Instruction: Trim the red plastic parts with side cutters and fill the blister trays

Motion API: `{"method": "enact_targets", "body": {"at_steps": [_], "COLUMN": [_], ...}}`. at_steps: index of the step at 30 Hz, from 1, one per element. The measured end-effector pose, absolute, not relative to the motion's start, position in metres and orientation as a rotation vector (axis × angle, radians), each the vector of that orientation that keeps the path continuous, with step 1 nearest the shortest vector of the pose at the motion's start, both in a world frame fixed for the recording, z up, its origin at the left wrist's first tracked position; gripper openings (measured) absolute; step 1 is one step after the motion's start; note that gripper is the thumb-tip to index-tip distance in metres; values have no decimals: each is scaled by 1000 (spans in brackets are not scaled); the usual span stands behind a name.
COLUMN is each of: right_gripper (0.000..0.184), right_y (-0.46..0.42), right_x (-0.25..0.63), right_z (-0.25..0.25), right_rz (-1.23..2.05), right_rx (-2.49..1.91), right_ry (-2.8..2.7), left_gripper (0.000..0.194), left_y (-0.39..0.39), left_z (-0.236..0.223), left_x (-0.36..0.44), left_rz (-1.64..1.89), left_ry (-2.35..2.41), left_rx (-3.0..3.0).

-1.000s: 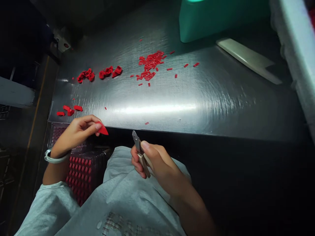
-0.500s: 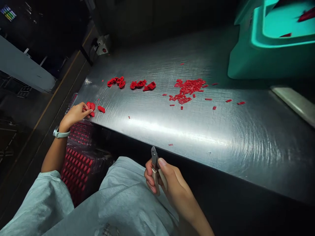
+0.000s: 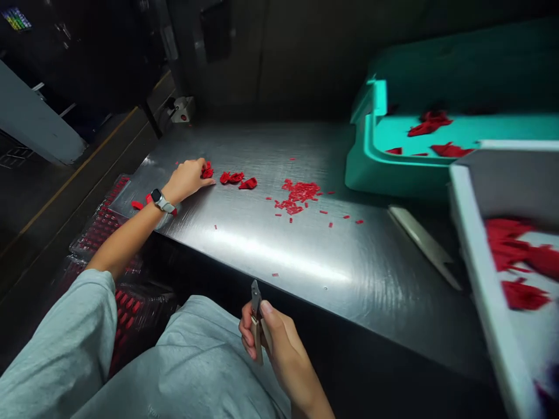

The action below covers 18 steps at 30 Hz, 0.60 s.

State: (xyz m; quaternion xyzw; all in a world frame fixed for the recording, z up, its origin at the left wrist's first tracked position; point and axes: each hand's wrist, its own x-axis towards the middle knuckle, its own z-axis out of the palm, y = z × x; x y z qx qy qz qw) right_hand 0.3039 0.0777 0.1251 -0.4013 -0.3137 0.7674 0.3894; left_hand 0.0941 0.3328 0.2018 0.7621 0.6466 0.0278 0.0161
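The left hand (image 3: 186, 180) lies palm down on a brushed steel worktable (image 3: 349, 262), its fingers extended and not clenched; its fingertips touch a clump of red plastic scraps (image 3: 207, 170), though whether they pinch any of it cannot be told. A white-banded smartwatch (image 3: 162, 201) sits on that wrist; two red pieces (image 3: 137, 205) lie just beside the forearm. The right hand (image 3: 275, 337) is closed around the beige handles of a pair of side cutters (image 3: 256, 317), held upright below the table's front edge, above the lap, with the metal jaws pointing up; they touch nothing else. Further along the table lie more red scraps (image 3: 233, 177) and a heap of small red bits (image 3: 297, 195); a pale flat strip (image 3: 423, 244) lies to the right. A teal tray (image 3: 362, 174) and a white tray (image 3: 484, 279) both hold red scraps; clear trays of red parts (image 3: 102, 230) are stacked below the table's left edge.
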Motion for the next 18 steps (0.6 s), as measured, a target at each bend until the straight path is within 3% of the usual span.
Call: {"method": "enact_targets", "body": {"at_steps": [5,11,14,18], "right_gripper": [64,64,62,60], "right_y": [77,83,87,87], "right_x": [307,312,315,312], "right_z": [125,130,131,131], "right_rz": [1928,1777,1616,1571], "right_rx": [-1055,-1045,-1020,-987], "right_ry": [-772,-982,-1198,-1354], "left_gripper": [18,23,23,18], "left_y": [335,275,227,188], "left_z": [193,220,241,252], "left_x": [99,90,94,105], "left_rz": [202,330,230,88], "left_ry": [1972,1563,1176,995], "left_rx": [2340,2128,1877,1712]}}
